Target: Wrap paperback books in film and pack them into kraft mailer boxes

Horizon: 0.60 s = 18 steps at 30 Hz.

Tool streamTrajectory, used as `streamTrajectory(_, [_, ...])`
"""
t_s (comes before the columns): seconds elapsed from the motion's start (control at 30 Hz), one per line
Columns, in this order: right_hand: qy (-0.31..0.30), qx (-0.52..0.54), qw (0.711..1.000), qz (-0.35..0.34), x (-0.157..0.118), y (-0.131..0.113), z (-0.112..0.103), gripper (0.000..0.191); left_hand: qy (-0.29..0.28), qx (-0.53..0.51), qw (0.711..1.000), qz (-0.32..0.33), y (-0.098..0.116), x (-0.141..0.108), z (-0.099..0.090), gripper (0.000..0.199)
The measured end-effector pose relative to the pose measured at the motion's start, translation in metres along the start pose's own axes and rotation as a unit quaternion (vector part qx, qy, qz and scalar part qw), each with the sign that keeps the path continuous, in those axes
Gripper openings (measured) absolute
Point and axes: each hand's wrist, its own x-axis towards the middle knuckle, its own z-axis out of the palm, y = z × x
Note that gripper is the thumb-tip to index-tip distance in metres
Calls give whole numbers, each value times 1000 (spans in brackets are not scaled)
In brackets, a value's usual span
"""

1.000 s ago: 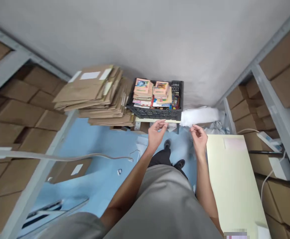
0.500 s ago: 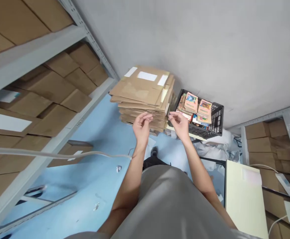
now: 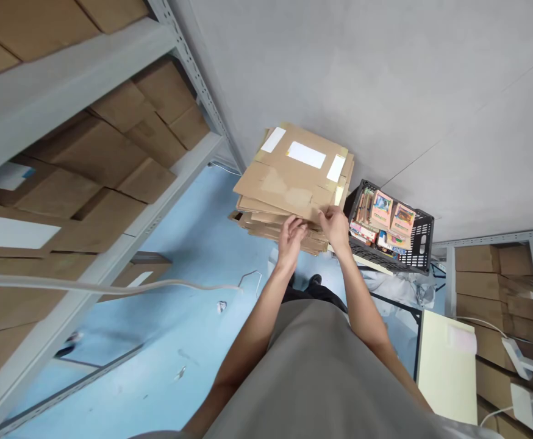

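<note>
A pile of flattened cardboard boxes [image 3: 289, 174] stands against the wall, the top one bearing white labels and a worn patch. My right hand [image 3: 335, 228] pinches the front right corner of the top flattened box. Beside it, my left hand [image 3: 291, 245] is closed, with curled fingers at the front edge of the pile; whatever lies between its fingertips is hidden. Just right of the pile, a black plastic crate [image 3: 424, 241] holds small packs with pink, picture-printed fronts [image 3: 382, 208] and other colourful boxes.
Metal shelving [image 3: 157, 210] full of cardboard boxes lines the left side. A white cable [image 3: 166, 282] hangs across the left. On the right are a pale yellow board [image 3: 447, 372], a power strip [image 3: 518, 356] and more boxed shelving. Scraps lie on the blue floor [image 3: 157, 366].
Both hands have moved from just in front of the pile onto its front edge. My right hand has taken hold of the top flattened box. The view has shifted.
</note>
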Motion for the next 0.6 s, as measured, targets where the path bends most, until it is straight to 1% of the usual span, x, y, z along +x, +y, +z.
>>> streamTrajectory(0.1, [-13,-8,1000,20,-4,-1,3,33,-4,14,1000,-10,4,-3,-2,64])
streamTrajectory(0.23, [-14,48,998,44,-4,-5,2,38,-3,7,1000,-17,14,1,1,63])
streamTrajectory(0.33, [-26,103,990,91,3,-10,-3,45,-4,-8,999,-35,26,7,7,61])
streamTrajectory(0.37, [-41,130,985,110,6,-12,-5,48,-7,-10,999,-35,30,8,11,60])
streamTrajectory(0.43, [-92,192,966,145,12,-15,-10,54,-16,-7,1000,-19,41,11,22,56])
streamTrajectory(0.5, [-136,253,944,160,17,-15,-17,58,-26,-7,1000,7,51,11,35,54])
streamTrajectory(0.53, [-141,281,936,156,19,-14,-21,59,-28,-14,999,17,56,12,42,54])
streamTrajectory(0.6, [-121,332,927,126,19,-12,-29,58,-30,-41,998,28,64,13,54,54])
